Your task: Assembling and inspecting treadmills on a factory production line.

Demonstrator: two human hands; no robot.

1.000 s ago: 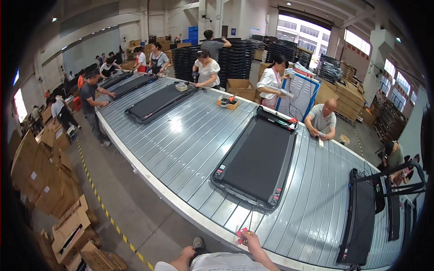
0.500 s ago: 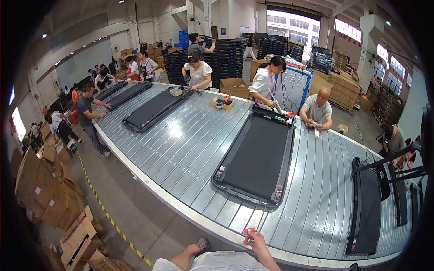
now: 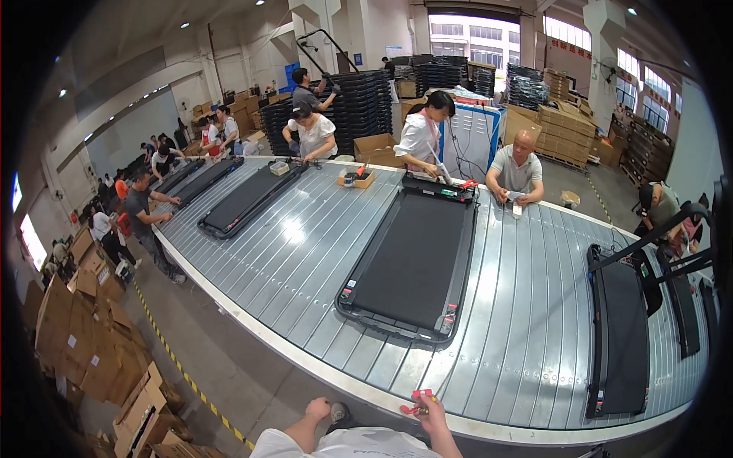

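Spanning most of the view, the slatted metal conveyor (image 3: 534,320) carries flat black treadmill decks in a row; the nearest treadmill deck (image 3: 416,263) lies just across the belt edge from the person, well beyond arm's reach for now. Further decks sit to the left (image 3: 248,197) and right (image 3: 622,336), and co-workers stand along the far side, bent over them.

Stacks of brown cardboard cartons (image 3: 84,336) crowd the floor at lower left, some with small white labels on their sides; more brown boxes are stacked at upper right (image 3: 569,126), beside piles of black pallets (image 3: 366,107). A small open tray of parts (image 3: 356,178) rests on the belt. Yellow-and-black hazard tape (image 3: 179,370) marks the floor along the conveyor.

The right hand (image 3: 431,408) is raised at the belt's near edge, fingers pinched around a small red tool (image 3: 418,398) or tag, too small to identify. The left hand (image 3: 317,411) hangs low beside the body, loosely curled, holding nothing that can be seen.

As a judgement: the pinch looks light, so the red item could slip and fall onto the slats or between belt edge and floor. A sleeve or fingers too near the slat gaps could catch.
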